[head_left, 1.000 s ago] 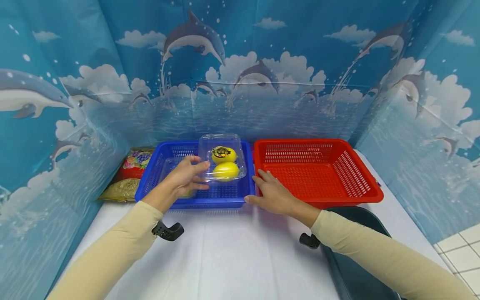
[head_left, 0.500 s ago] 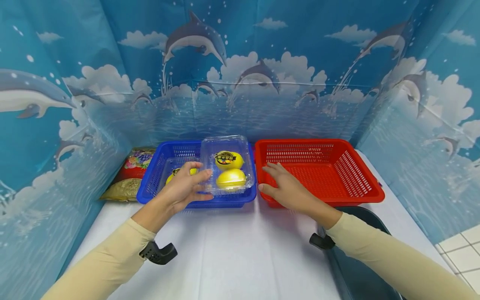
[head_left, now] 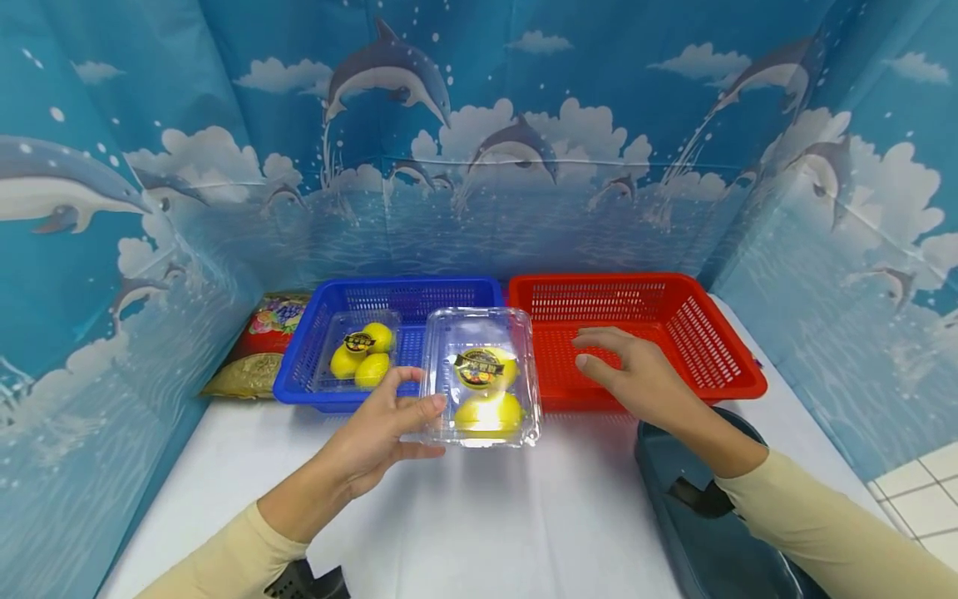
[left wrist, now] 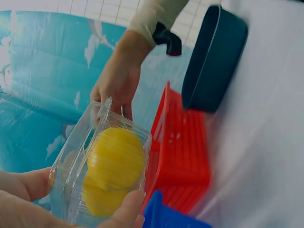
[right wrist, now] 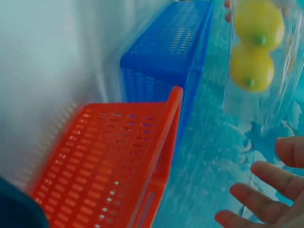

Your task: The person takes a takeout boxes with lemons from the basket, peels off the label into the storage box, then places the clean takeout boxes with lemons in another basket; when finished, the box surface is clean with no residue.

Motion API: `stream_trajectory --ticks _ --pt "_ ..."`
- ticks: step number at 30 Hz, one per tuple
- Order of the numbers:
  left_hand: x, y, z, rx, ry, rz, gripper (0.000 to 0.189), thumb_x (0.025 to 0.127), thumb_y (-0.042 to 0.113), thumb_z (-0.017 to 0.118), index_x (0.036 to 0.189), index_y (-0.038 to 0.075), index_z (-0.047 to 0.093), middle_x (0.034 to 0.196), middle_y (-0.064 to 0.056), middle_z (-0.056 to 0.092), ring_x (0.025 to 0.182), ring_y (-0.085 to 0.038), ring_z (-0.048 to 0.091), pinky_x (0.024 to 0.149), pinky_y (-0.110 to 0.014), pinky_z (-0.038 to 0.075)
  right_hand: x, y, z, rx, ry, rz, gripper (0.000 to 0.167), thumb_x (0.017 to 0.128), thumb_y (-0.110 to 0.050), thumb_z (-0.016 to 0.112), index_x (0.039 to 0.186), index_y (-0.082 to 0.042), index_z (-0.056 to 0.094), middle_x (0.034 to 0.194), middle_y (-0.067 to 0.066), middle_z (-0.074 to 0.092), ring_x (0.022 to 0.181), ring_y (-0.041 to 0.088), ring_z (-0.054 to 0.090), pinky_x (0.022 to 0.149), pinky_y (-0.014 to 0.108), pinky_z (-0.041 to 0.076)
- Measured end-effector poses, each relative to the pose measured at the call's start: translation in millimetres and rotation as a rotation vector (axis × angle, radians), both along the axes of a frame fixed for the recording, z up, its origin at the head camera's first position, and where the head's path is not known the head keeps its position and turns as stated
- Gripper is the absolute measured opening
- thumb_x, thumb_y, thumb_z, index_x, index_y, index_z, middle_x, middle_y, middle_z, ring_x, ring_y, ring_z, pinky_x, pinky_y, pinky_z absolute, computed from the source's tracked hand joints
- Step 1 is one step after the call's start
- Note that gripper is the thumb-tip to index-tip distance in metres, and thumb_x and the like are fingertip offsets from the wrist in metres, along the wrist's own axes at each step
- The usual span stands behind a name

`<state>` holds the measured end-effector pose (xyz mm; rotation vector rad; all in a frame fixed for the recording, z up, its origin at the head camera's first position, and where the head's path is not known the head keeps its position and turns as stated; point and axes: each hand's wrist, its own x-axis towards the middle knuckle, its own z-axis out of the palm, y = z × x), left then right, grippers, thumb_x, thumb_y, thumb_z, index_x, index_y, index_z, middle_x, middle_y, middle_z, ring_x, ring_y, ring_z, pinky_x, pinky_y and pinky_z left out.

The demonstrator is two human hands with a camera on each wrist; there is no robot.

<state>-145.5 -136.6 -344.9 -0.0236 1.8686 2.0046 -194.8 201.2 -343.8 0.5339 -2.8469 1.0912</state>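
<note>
My left hand (head_left: 377, 437) grips the left side of a clear plastic clamshell box (head_left: 479, 329). Yellow lemons (head_left: 486, 414) show inside it, under a dark round label on the lid. The box is raised, overlapping the blue basket (head_left: 441, 291) and the red basket (head_left: 602, 287) in the head view. In the left wrist view, thumb and fingers clasp the box (left wrist: 116, 156) from two sides. My right hand (head_left: 647, 378) hovers over the red basket, fingers extended and holding nothing; the right wrist view shows its spread fingers (right wrist: 259, 202) apart from the box.
A second clamshell of lemons (head_left: 359, 353) lies in the left part of the blue basket. Left of that basket leans a red and gold bag (head_left: 258, 345). A dark teal tub (head_left: 674, 507) stands at the front right, beneath the right forearm. Dolphin-print curtains (head_left: 479, 216) enclose the white-covered table.
The left hand has lifted the clamshell from over the blue basket, bringing it nearer and to the right. The right hand has moved right, from the basket rims to above the red basket.
</note>
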Motion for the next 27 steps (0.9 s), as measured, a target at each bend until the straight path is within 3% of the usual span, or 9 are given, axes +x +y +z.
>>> stream_trajectory --ticks 7,14,21,27 --pt "35.7 10.7 -24.7 0.079 -0.05 -0.091 0.063 0.099 0.025 0.069 0.143 0.009 0.027 0.116 -0.019 0.058 0.103 -0.025 0.062 0.089 -0.053 0.059 -1.1 16 -6.6 0.0 0.006 -0.018 0.041 0.103 -0.034 0.061 0.136 -0.01 0.063 0.142 0.016 0.06 0.109 0.032 0.067 0.087 0.055 0.058" --pt "60.6 20.9 -63.3 0.129 -0.123 -0.154 0.064 0.098 0.027 0.07 0.142 0.009 0.027 0.111 -0.013 0.057 0.1 -0.024 0.064 0.085 -0.049 0.061 -4.9 21 -6.7 -0.012 -0.001 -0.017 0.039 0.103 -0.034 0.06 0.134 -0.011 0.064 0.137 0.014 0.063 0.11 0.032 0.066 0.09 0.058 0.056" --pt "63.3 28.9 -102.7 0.126 -0.159 -0.124 0.062 0.096 0.023 0.07 0.138 0.009 0.027 0.109 -0.013 0.055 0.096 -0.023 0.064 0.078 -0.043 0.061 -7.0 18 -7.0 -0.017 -0.02 -0.012 0.039 0.104 -0.034 0.06 0.134 -0.01 0.064 0.136 0.014 0.064 0.113 0.033 0.063 0.092 0.058 0.055" --pt "53.0 32.2 -118.3 0.096 -0.148 -0.063 0.063 0.095 0.02 0.072 0.139 0.01 0.028 0.109 -0.013 0.05 0.093 -0.02 0.062 0.079 -0.044 0.061 -6.0 16 -7.3 -0.02 -0.029 -0.021 0.038 0.103 -0.035 0.06 0.133 -0.011 0.065 0.135 0.013 0.064 0.11 0.031 0.064 0.091 0.057 0.055"
